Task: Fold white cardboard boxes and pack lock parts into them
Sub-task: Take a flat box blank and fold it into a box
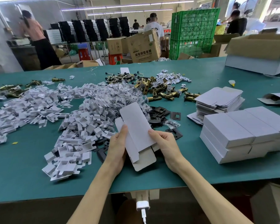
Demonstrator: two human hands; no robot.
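A flat, unfolded white cardboard box (136,126) is held tilted above the green table (31,167). My left hand (118,146) grips its left edge, thumb on top. My right hand (165,144) grips its right edge, thumb on the white face. The box's grey inner flap (145,160) hangs toward me. Brass latch bolts (165,92) lie beyond, black strike plates (160,113) just right of the box, and bagged screws (120,94) behind it.
A heap of white cardboard inserts (63,120) covers the table's left half. Flat box blanks (220,101) are stacked at right, with folded white boxes (242,135) piled in front of them. A large open carton (259,52) stands far right. People work in the background.
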